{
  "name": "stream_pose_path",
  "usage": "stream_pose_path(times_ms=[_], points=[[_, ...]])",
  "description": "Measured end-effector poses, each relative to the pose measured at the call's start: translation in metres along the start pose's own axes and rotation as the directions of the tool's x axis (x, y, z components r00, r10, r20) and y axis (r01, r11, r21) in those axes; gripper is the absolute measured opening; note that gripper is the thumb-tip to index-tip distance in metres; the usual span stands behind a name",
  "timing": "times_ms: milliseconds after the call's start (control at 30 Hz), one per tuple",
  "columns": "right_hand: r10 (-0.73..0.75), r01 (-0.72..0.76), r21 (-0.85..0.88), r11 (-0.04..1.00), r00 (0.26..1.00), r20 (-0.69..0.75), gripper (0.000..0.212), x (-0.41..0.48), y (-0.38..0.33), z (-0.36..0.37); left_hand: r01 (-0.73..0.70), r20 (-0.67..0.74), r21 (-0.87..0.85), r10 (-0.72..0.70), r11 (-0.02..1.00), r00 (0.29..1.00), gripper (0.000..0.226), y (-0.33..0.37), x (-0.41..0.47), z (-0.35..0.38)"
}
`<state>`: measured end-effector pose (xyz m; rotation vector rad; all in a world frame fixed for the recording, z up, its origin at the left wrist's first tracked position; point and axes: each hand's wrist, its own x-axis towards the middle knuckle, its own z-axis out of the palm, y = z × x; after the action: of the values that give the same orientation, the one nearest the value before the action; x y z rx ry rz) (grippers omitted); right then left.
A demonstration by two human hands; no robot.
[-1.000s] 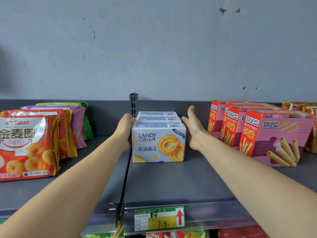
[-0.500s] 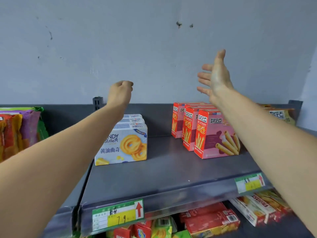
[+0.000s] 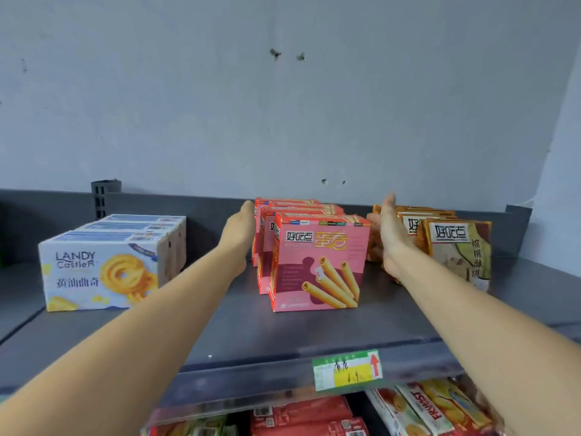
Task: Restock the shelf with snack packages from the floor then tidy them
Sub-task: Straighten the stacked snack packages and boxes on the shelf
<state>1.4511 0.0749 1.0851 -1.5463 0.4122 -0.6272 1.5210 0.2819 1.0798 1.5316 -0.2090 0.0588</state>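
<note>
Leaves the LANDY Castle boxes (image 3: 103,269), squared between both palms a second ago, sitting in a neat file at the left of the shelf (image 3: 251,335). Shifts attention rightward to the pink boxes (image 3: 317,262), standing upright in a slightly staggered row near the shelf's middle. Brings the left grip (image 3: 240,228), raised and curled half a second ago, down against the left side of that row, near its back; released, fingers fairly straight, holding nothing. Drops the right grip (image 3: 391,237) from the air into the gap between the pink row and the brown boxes (image 3: 456,247), palm turned toward the pink row, fingers straight, likewise released. Cannot tell whether that palm touches either row yet.

Suggests one product squared off and the next being bracketed for the same squeeze: tidying rather than restocking, with no package from the floor in either grip.

Reads "LANDY Castle" over 黄油曲奇 on the white-and-blue box front, beside a picture of butter cookies. Reads 好吃点 and 蛋卷 on the pink front, above drawn egg rolls. Finds 好吃点 again on the brown box, with vertical characters too blurred to give. Shows a green-and-yellow price tag (image 3: 347,369) on the shelf edge, red arrow pointing up, handwriting illegible. Makes out only part of a slanted red word on the packets (image 3: 430,407) below.
</note>
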Motion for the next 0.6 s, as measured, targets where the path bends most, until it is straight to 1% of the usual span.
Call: stream_pose_path(times_ms=[33, 133, 167, 233, 300, 400, 467, 533, 567, 600], points=[[0.018, -0.019, 0.038, 0.999, 0.999, 0.034, 0.088, 0.006, 0.01, -0.002, 0.022, 0.006, -0.039, -0.022, 0.999, 1.0, 0.041, -0.005, -0.003, 0.007], [0.093, -0.114, 0.148, 0.982, 0.986, 0.141, 0.064, 0.01, 0.024, -0.002, 0.096, 0.103, -0.161, -0.079, 0.982, 0.991, 0.057, -0.013, -0.016, 0.02], [0.108, -0.145, 0.182, 0.973, 0.974, 0.2, 0.062, 0.009, 0.025, 0.001, 0.117, 0.132, -0.191, -0.092, 0.975, 0.987, 0.063, -0.014, -0.02, 0.024], [0.107, -0.181, 0.195, 0.964, 0.935, 0.337, 0.071, 0.008, 0.029, 0.009, 0.15, 0.175, -0.27, -0.105, 0.951, 0.979, 0.073, -0.016, -0.022, 0.031], [0.105, -0.195, 0.194, 0.961, 0.913, 0.394, 0.077, 0.005, 0.028, 0.016, 0.166, 0.166, -0.298, -0.12, 0.94, 0.979, 0.076, -0.017, -0.021, 0.031], [0.102, -0.193, 0.193, 0.962, 0.911, 0.399, 0.077, 0.011, 0.033, 0.02, 0.169, 0.128, -0.294, -0.136, 0.941, 0.982, 0.075, -0.019, -0.017, 0.028], [0.084, -0.166, 0.178, 0.97, 0.913, 0.399, 0.074, 0.014, 0.035, 0.018, 0.168, 0.148, -0.287, -0.13, 0.943, 0.98, 0.075, -0.021, -0.015, 0.026], [0.085, -0.147, 0.152, 0.977, 0.931, 0.355, 0.071, 0.013, 0.035, 0.016, 0.164, 0.144, -0.279, -0.128, 0.946, 0.981, 0.076, -0.022, -0.012, 0.025], [0.085, -0.135, 0.131, 0.982, 0.939, 0.332, 0.074, 0.012, 0.034, 0.014, 0.167, 0.141, -0.281, -0.132, 0.945, 0.981, 0.077, -0.024, -0.009, 0.024], [0.085, -0.128, 0.117, 0.985, 0.943, 0.322, 0.085, 0.012, 0.034, 0.013, 0.173, 0.135, -0.283, -0.139, 0.943, 0.981, 0.077, -0.025, -0.007, 0.024]])
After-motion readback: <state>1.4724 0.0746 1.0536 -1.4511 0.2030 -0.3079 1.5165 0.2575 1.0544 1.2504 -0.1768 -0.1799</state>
